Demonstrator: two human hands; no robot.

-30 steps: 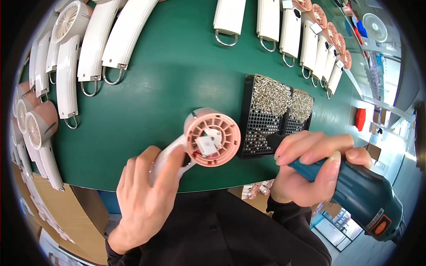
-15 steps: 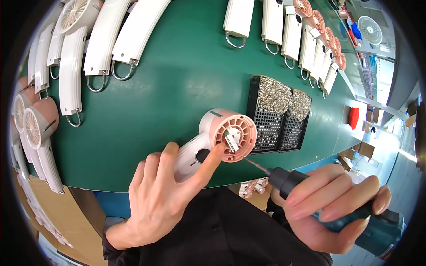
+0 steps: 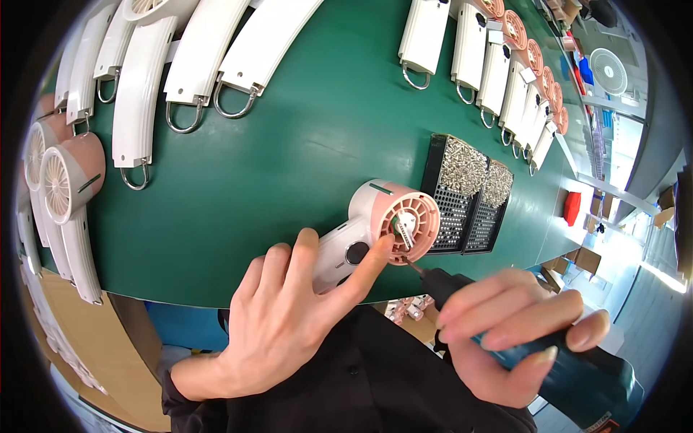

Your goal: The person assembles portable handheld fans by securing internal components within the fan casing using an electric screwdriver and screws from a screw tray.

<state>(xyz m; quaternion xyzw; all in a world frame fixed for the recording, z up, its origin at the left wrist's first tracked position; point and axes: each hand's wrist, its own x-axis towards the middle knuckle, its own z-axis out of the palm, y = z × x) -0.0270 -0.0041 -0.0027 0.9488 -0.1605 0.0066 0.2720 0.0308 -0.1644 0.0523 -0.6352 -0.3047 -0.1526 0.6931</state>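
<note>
A white and pink handheld fan (image 3: 369, 195) lies on the green table, its round pink head facing me with a small white connector and a bit of circuit board inside. My left hand (image 3: 289, 310) is closed round the fan's handle, its index finger pressing near the lower left of the head's rim. In my right hand (image 3: 512, 332) is a dark teal electric screwdriver (image 3: 588, 382) with a black nose. Its thin bit reaches the lower edge of the fan head; whether a screw sits under the tip is hidden.
Right of the fan stand two black screw trays (image 3: 462, 216) heaped with small silver screws. White fan handles (image 3: 137, 94) with metal loops line the far left, and a row of more fans (image 3: 491, 83) runs along the far right. A red object (image 3: 572, 208) lies beyond.
The screwdriver's bit has come up to the lower edge of the fan head and now overlaps it. The view has shifted, so the fan and both hands appear slightly displaced.
</note>
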